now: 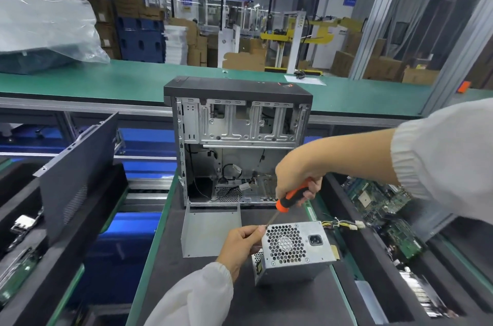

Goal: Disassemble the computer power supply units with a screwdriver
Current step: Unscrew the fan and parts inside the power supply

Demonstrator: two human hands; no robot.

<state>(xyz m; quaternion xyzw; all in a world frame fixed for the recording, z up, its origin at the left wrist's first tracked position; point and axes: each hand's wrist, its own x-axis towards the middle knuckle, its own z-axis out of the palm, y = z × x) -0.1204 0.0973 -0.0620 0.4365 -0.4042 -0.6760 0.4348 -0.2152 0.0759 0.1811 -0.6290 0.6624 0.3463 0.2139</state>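
Observation:
A silver power supply unit (292, 251) lies on the dark mat, its honeycomb fan grille and power socket facing up. My left hand (241, 247) grips its upper left corner. My right hand (298, 181) holds a screwdriver (289, 200) with an orange and black handle. The shaft slants down to the left, with its tip at the unit's top left corner beside my left fingers. Coloured cables (344, 225) trail from the unit's right side. A bent grey metal cover (210, 229) stands just left of it.
An open, stripped computer case (237, 139) stands upright behind the unit. A dark side panel (77, 173) leans in the left bin. The right bin holds green circuit boards (384, 205). A green conveyor (106, 83) runs behind, with a plastic-wrapped bundle (45, 29) at far left.

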